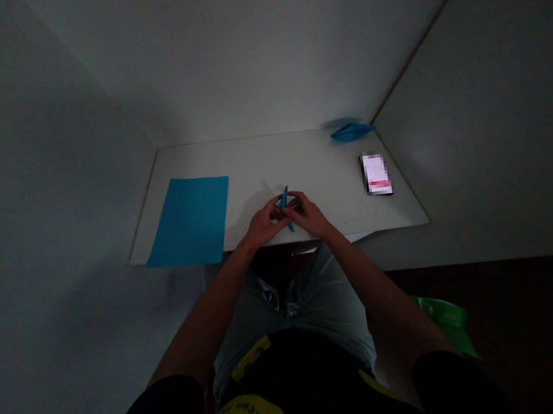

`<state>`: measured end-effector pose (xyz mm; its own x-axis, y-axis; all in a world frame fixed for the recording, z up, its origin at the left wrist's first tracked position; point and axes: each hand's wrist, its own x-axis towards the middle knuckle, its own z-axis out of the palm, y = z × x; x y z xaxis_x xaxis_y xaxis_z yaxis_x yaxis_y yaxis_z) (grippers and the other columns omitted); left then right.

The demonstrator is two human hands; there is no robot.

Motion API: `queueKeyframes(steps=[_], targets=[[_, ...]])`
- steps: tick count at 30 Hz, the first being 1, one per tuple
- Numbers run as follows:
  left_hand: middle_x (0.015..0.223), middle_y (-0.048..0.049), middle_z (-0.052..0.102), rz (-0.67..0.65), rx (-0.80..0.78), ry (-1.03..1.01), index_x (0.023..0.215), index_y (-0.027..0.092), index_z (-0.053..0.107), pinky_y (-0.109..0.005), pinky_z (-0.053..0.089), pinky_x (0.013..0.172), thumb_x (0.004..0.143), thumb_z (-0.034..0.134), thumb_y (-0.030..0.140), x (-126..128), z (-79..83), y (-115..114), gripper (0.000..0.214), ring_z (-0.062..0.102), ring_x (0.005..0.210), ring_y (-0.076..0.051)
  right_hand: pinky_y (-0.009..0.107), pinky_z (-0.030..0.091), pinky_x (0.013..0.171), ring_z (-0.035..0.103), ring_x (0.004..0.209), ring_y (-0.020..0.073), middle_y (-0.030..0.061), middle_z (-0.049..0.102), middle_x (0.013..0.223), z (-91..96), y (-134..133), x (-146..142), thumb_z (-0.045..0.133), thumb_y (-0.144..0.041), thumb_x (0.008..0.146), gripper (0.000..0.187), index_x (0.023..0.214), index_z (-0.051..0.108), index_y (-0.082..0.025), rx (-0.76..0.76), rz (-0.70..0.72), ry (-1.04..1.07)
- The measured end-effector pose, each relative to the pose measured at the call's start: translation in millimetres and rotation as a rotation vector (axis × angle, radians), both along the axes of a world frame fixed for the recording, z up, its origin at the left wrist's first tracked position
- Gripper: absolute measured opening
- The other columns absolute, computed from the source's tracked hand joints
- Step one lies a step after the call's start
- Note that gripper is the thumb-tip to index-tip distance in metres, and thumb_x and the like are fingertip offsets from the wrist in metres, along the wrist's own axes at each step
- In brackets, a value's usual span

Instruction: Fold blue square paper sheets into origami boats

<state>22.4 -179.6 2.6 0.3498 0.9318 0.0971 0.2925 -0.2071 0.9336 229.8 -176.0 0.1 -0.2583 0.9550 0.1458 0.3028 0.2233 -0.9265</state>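
Observation:
A small folded piece of blue paper (285,196) stands upright between my two hands, above the front part of the white table. My left hand (264,224) grips it from the left with bent fingers. From the other side my right hand (308,214) closes on it, thumb pressed against the fold. Part of the folded paper is hidden behind the fingers. To the left lies a flat blue sheet (191,221), its near edge reaching past the table's front edge. A folded blue paper boat (352,132) rests at the far right corner.
A phone (376,174) with a lit screen lies on the right side of the white table (270,157). Walls (248,56) enclose the table at the back and both sides. Something green (446,320) is low on the right, beside my right arm.

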Motion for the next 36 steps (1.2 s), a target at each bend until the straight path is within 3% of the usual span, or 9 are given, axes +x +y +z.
queueKeyframes(steps=[9,12,17,21,25,28,33,36], targets=[[0.094,-0.0013,0.074,-0.077,-0.095,-0.040,0.152,0.021,0.060,-0.032,0.057,0.081,0.084,0.087,0.042,-11.0,2.2,13.1,0.076,0.070,0.083,-0.018,0.039,0.063,0.085,0.074,0.089,0.0224,0.0059,0.080,0.105,-1.6,10.4,12.5,0.068,-0.054,0.100,0.056,0.147,0.064,-0.024,-0.002,0.099,-0.037],[0.092,-0.0004,0.072,-0.085,-0.094,-0.033,0.149,0.020,0.062,-0.031,0.056,0.078,0.083,0.087,0.042,-13.0,2.1,15.9,0.074,0.067,0.081,-0.017,0.042,0.062,0.088,0.072,0.093,0.0241,0.0079,0.079,0.113,-8.0,13.0,10.5,0.065,-0.049,0.100,0.053,0.146,0.067,-0.024,0.067,0.033,-0.070],[0.088,0.0005,0.069,-0.014,-0.036,0.009,0.151,0.019,0.061,-0.031,0.054,0.078,0.088,0.078,0.032,-9.0,3.4,12.2,0.067,0.065,0.080,-0.017,0.050,0.056,0.106,0.067,0.112,0.0290,0.0116,0.073,0.119,-11.0,12.0,0.6,0.050,-0.036,0.103,0.046,0.143,0.070,-0.024,0.209,-0.106,-0.158],[0.088,0.0008,0.069,0.041,-0.051,-0.034,0.151,0.022,0.060,-0.030,0.055,0.075,0.092,0.066,0.025,-5.3,2.6,9.6,0.059,0.065,0.073,-0.015,0.048,0.058,0.102,0.066,0.113,0.0292,0.0127,0.072,0.126,-8.8,6.4,1.0,0.053,-0.031,0.101,0.047,0.145,0.067,-0.025,0.215,-0.138,-0.152],[0.102,-0.0027,0.075,0.071,-0.101,-0.171,0.135,0.022,0.065,-0.031,0.058,0.078,0.095,0.057,0.021,-4.7,1.4,11.2,0.040,0.069,0.072,-0.014,0.042,0.060,0.092,0.070,0.102,0.0251,0.0089,0.076,0.120,-11.7,4.2,10.5,0.055,-0.034,0.100,0.036,0.130,0.071,-0.025,0.114,-0.109,-0.008],[0.100,-0.0039,0.077,0.092,-0.135,-0.195,0.118,0.019,0.072,-0.034,0.060,0.089,0.097,0.054,0.021,-6.3,1.1,12.5,0.027,0.074,0.083,-0.016,0.042,0.060,0.095,0.071,0.103,0.0247,0.0077,0.076,0.117,-14.3,4.1,16.5,0.057,-0.040,0.099,0.032,0.119,0.076,-0.025,0.088,-0.088,0.056],[0.100,-0.0048,0.077,0.119,-0.101,-0.174,0.103,0.019,0.073,-0.035,0.059,0.092,0.093,0.075,0.038,-8.3,-3.1,12.7,0.022,0.073,0.092,-0.019,0.045,0.057,0.104,0.071,0.112,0.0260,0.0081,0.076,0.120,-13.4,1.6,16.2,0.065,-0.052,0.099,0.034,0.117,0.079,-0.027,0.104,-0.041,0.103],[0.101,-0.0037,0.077,0.113,-0.103,-0.221,0.122,0.019,0.070,-0.033,0.059,0.087,0.085,0.085,0.040,-7.2,-5.5,13.2,0.045,0.072,0.088,-0.018,0.040,0.059,0.092,0.070,0.094,0.0228,0.0050,0.076,0.106,-13.8,0.3,11.6,0.075,-0.061,0.094,0.048,0.128,0.075,-0.027,0.031,-0.085,0.157]])
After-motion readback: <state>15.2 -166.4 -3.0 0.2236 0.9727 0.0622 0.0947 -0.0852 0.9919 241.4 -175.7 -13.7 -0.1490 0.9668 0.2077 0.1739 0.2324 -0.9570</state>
